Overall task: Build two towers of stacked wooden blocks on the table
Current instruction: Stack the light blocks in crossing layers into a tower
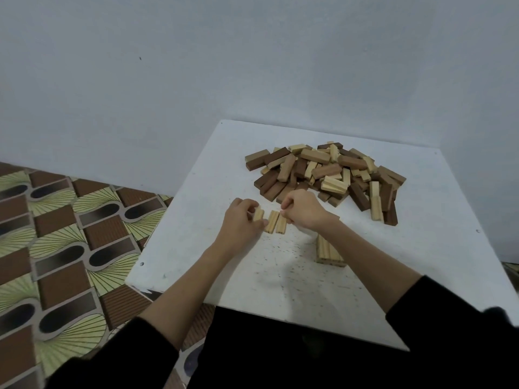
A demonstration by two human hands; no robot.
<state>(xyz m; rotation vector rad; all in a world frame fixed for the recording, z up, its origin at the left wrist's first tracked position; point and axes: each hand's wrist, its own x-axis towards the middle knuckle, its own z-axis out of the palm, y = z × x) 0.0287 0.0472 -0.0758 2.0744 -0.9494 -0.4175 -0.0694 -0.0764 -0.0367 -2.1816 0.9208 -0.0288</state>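
Observation:
A heap of light and dark wooden blocks (328, 175) lies at the far side of the white table (407, 248). In front of it, two pale blocks (276, 222) lie side by side on the table. My left hand (241, 220) pinches a third pale block (258, 214) just left of them. My right hand (302, 210) has its fingers curled at the right end of the pair, touching the nearer block. A low stack of pale blocks (328, 252) sits under my right forearm, partly hidden.
The table stands against a plain grey wall. Its left and near edges drop to a patterned brown and green floor (64, 248). My dark sleeves and lap fill the bottom of the view.

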